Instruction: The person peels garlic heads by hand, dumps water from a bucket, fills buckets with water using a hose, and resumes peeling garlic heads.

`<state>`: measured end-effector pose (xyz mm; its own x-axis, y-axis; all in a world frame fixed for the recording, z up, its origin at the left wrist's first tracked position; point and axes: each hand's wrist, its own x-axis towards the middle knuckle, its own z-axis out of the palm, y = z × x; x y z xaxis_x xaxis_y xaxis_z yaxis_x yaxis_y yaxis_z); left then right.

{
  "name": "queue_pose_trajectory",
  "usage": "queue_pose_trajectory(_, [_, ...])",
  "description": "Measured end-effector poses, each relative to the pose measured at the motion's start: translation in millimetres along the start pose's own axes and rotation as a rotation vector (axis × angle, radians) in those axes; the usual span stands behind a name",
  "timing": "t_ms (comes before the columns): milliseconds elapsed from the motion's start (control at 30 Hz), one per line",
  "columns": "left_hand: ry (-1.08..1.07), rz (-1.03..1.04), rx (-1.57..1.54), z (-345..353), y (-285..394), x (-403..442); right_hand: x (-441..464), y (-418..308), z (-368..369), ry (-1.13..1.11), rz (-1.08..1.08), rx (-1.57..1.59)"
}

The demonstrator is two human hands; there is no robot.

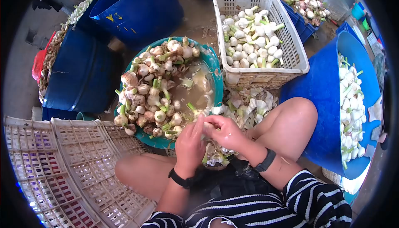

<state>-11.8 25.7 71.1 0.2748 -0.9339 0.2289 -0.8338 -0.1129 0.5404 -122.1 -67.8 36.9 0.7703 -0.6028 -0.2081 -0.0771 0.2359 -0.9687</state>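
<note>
My left hand (190, 141) and my right hand (225, 132) meet over my lap, fingers closed round a garlic bulb (205, 136) that they mostly hide. Just past my fingertips is a green stem (192, 107); whether it belongs to that bulb I cannot tell. In front of my hands stands a round green tub (217, 80) of cloudy water, heaped on its left with unpeeled garlic bulbs (143, 88). Loose garlic skins (249, 105) lie right of the tub, and more peelings sit below my hands.
A white crate (301, 64) of peeled garlic stands ahead on the right. Right of my knee leans a blue tub (314, 84) with more white bulbs. Large blue tubs (141, 14) stand at the back left. A slatted plastic crate (79, 153) is at my left.
</note>
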Motion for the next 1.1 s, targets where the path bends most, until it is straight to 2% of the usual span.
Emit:
queue_pose_trajectory(33, [-0.002,0.003,-0.002,-0.4,4.1,0.8,2.5,4.4,-0.4,0.005,0.000,-0.001])
queue_pose_trajectory(100, [0.217,-0.167,-0.461,0.2,10.2,2.3,8.6,8.5,-1.7,0.181,0.108,0.382])
queue_pose_trajectory(167, [0.172,-0.164,-0.366,-3.9,4.8,-0.1,9.3,6.5,0.9,0.215,0.122,0.469])
queue_pose_trajectory(233, [-0.039,-0.334,-0.504,1.3,1.8,-3.8,8.5,4.2,7.7,0.122,-0.028,0.438])
queue_pose_trajectory(300, [0.033,-0.342,-0.617,9.8,-1.5,-8.0,6.6,-0.6,11.9,0.149,-0.066,0.388])
queue_pose_trajectory(367, [0.056,-0.344,-0.406,9.4,-3.8,-7.5,3.1,-16.0,4.3,0.129,-0.169,-0.205])
queue_pose_trajectory(433, [0.084,-0.275,-0.375,4.8,-4.5,-5.7,2.8,-22.3,1.3,0.170,-0.217,-0.309])
queue_pose_trajectory(500, [0.088,-0.060,-0.227,-1.3,-4.6,-2.4,1.3,-23.4,-3.8,0.067,-0.306,-0.632])
queue_pose_trajectory(633, [0.051,-0.011,-0.190,0.2,-10.7,-3.5,3.3,-25.6,-1.7,0.131,-0.262,-0.701])
queue_pose_trajectory(733, [0.055,0.002,-0.263,10.9,-18.3,-14.3,8.1,-17.9,-5.6,0.118,-0.181,-0.548])
queue_pose_trajectory(800, [0.156,-0.524,-1.498,20.4,-19.5,-21.7,18.0,14.7,-20.2,0.125,-0.130,-0.917])
queue_pose_trajectory(833, [0.156,-0.523,-1.494,18.9,-20.9,-19.8,18.6,33.1,-33.0,0.125,-0.133,-0.915])
queue_pose_trajectory(900, [0.307,-0.536,-1.934,14.5,-25.1,-14.6,18.7,48.6,-51.4,-0.178,0.206,-1.500])
queue_pose_trajectory(933, [0.263,-0.541,-1.887,13.9,-32.3,-15.7,18.0,47.0,-47.3,-0.185,0.200,-1.501])
queue_pose_trajectory(1000, [0.300,-0.581,-1.812,15.6,-30.7,-12.7,8.9,34.1,-32.7,0.115,-0.131,-1.151])
queue_pose_trajectory(1033, [0.318,-0.618,-1.738,16.8,-28.3,-11.1,9.6,21.6,-21.0,0.114,-0.124,-1.152])
queue_pose_trajectory(1067, [0.208,-0.569,-1.600,20.1,-29.9,-10.9,14.4,7.5,-6.5,0.011,0.146,-0.479])
queue_pose_trajectory(1100, [0.203,-0.564,-1.606,21.5,-26.8,-9.4,19.4,-0.4,2.1,-0.085,0.384,0.204])
